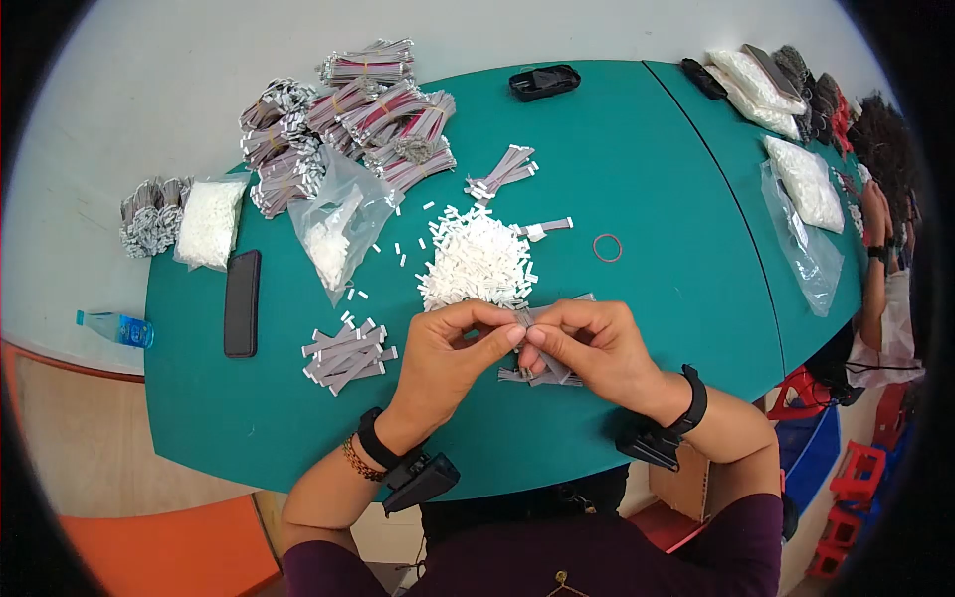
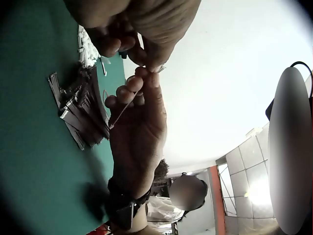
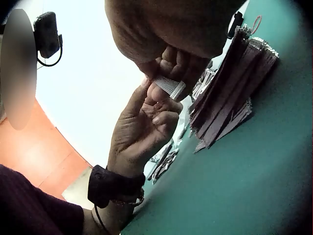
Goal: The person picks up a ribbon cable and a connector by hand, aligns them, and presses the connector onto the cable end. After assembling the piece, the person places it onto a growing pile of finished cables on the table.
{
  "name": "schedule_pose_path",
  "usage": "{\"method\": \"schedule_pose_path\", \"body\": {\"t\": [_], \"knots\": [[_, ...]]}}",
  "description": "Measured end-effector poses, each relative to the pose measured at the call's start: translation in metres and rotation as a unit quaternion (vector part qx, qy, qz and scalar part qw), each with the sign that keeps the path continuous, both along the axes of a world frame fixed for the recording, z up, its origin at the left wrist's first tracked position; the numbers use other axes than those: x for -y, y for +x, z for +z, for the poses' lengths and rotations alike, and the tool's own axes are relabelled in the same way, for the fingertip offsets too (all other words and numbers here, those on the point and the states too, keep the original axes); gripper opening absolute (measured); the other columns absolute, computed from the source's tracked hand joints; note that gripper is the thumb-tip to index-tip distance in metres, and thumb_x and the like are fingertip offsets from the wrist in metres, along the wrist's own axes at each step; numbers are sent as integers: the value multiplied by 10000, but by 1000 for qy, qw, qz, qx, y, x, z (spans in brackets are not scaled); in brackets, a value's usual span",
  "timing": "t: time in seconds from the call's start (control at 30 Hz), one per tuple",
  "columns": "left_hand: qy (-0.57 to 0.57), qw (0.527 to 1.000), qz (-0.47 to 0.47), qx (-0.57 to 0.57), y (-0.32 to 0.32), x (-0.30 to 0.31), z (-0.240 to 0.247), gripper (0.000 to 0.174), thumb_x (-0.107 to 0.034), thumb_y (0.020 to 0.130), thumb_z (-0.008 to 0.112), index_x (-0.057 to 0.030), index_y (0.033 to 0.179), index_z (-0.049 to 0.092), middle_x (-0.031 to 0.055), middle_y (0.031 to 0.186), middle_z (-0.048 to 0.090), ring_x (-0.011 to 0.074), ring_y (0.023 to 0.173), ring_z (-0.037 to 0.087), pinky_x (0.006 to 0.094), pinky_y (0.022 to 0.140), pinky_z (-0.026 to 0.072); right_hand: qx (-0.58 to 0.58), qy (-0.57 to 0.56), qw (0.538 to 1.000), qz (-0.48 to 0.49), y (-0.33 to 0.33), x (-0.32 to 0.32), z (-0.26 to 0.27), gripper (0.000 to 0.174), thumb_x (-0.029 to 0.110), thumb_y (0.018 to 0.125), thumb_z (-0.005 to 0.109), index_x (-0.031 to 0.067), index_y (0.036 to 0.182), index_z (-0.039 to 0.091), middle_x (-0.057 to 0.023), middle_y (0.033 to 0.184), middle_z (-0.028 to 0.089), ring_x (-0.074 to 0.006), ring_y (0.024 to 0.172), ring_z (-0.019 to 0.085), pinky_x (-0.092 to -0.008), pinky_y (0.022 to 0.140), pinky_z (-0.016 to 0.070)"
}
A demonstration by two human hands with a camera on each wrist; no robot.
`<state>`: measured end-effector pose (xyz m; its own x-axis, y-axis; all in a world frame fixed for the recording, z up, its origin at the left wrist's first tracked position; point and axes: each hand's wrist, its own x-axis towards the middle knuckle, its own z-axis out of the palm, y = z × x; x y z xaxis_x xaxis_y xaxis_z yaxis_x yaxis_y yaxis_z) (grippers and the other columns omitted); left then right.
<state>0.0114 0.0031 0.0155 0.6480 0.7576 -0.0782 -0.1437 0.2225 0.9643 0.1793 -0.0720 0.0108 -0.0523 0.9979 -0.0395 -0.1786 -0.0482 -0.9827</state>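
Note:
Both hands meet fingertip to fingertip over the near side of the table. My left hand [image 1: 448,358] pinches one end of a short grey ribbon cable [image 3: 168,87] between thumb and forefinger. The right hand [image 1: 602,348] pinches the same cable close beside it, and the cable's tail crosses that palm in the left wrist view. A white connector [image 3: 179,90] caps one cable end. Beneath the right hand lies a stack of ribbon cables [image 3: 230,93], mostly hidden from the head view. Just beyond the fingers spreads a heap of small white connector housings [image 1: 477,259].
A smaller cable pile [image 1: 348,355] and a black phone [image 1: 242,303] lie on the left. Bundled cables [image 1: 368,114] and a plastic bag of white pieces [image 1: 333,239] stand behind. A red rubber band [image 1: 608,248] lies right. Another person's arm [image 1: 875,249] reaches in at far right.

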Motion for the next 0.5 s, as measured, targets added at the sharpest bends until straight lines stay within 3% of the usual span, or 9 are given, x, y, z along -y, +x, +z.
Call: {"method": "schedule_pose_path", "body": {"t": [0.5], "knots": [[-74, 997, 6, 12, 0, 3, -4, 110, -75, 830, 644, 5, 903, 627, 44, 806, 610, 68, 625, 480, 204, 562, 379, -30, -11, 999, -6, -2, 0, 0, 165, 121, 927, 532, -12, 878, 616, -32, 791, 639, -65, 709, 588, -203, 621, 483]]}}
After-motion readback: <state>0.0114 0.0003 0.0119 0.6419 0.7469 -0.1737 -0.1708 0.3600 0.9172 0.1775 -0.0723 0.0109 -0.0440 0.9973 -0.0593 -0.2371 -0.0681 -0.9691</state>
